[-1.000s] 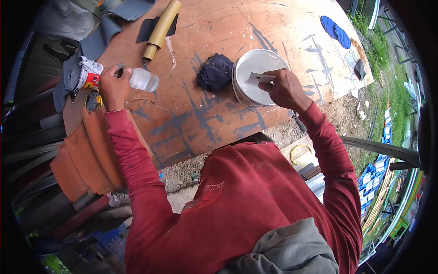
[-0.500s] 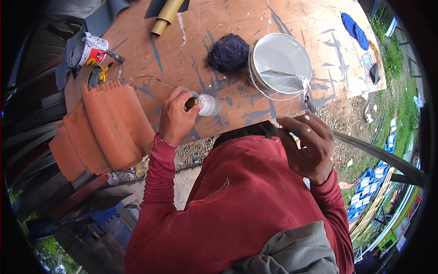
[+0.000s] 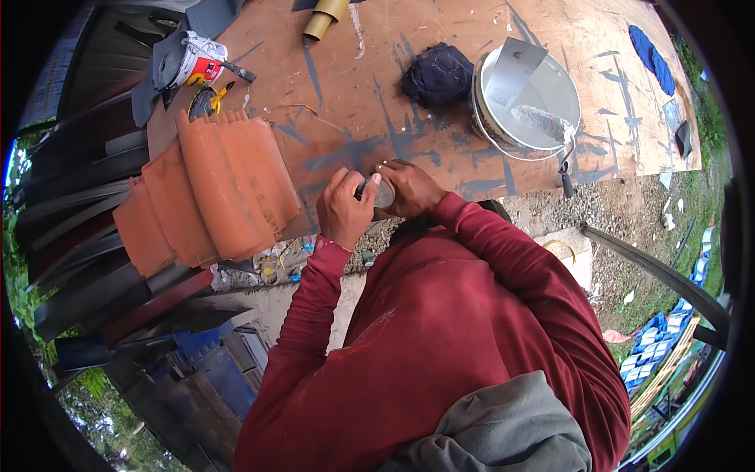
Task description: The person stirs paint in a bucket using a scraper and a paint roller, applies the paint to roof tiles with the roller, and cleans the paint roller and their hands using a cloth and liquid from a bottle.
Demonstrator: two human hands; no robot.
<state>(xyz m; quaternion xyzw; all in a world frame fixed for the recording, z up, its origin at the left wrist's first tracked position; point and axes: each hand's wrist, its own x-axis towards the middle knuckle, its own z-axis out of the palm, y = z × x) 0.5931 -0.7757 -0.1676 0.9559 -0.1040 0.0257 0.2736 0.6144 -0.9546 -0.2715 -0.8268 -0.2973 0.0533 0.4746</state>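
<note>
Two bare hands of mine meet on one small bottle (image 3: pixel 384 193) at the near edge of the surface (image 3: pixel 358 98); whether it rests there I cannot tell. My left hand (image 3: pixel 344 211) is curled round its top end, thumb pressed on; my right hand (image 3: pixel 414 189) cups the other side, fingers bent. A loosened grip could, I judge, drop it past that edge onto the gravel (image 3: pixel 535 206). A knock to the handle (image 3: pixel 567 182) jutting past the bucket (image 3: pixel 486 127) could tip the paste-smeared tool (image 3: pixel 541 122) out.

Reddish and wood-like, the surface carries dry grey streaks. Matt, ridged terracotta tiles (image 3: pixel 236 185) overlap at its near left corner; a soft, crumpled dark cloth (image 3: pixel 439 75) lies beside the round bucket, where a flat metal plate (image 3: pixel 515 64) leans.
</note>
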